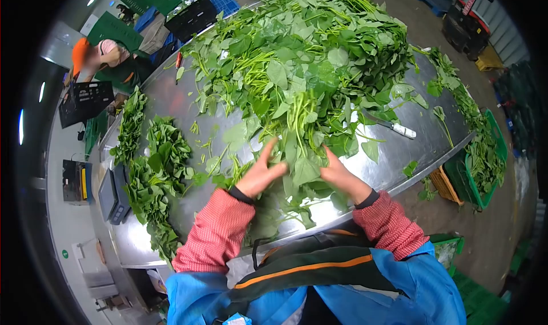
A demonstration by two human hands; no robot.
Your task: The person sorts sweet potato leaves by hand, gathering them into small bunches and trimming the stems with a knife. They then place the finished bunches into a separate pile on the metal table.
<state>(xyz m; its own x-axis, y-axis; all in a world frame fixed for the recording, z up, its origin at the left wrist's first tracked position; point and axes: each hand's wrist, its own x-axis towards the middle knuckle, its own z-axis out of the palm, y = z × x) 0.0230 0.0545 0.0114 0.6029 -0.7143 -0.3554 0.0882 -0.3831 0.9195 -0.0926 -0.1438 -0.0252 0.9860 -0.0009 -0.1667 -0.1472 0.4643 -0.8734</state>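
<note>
Between my two hands stands a bunch of leafy greens (302,122), its pale cut stems pointing away from me and its leaves hanging toward me. My left hand (261,172) cups the left side of the bunch, thumb and index finger apart, with the thumb against the leaves. On the other side, my right hand (342,175) presses in, its fingers partly hidden behind leaves. Just beyond lies a big heap of the same greens (337,57). A knife (402,131) with a white patterned handle rests right of my right hand, its blade partly under leaves.
Bundled greens (157,182) line the left side of the metal table (228,119), near a scale (116,194). A red-handled tool (178,59) lies at the far left. A green crate (485,171) of greens stands right. Another person (103,59) works behind, holding a black crate (85,102).
</note>
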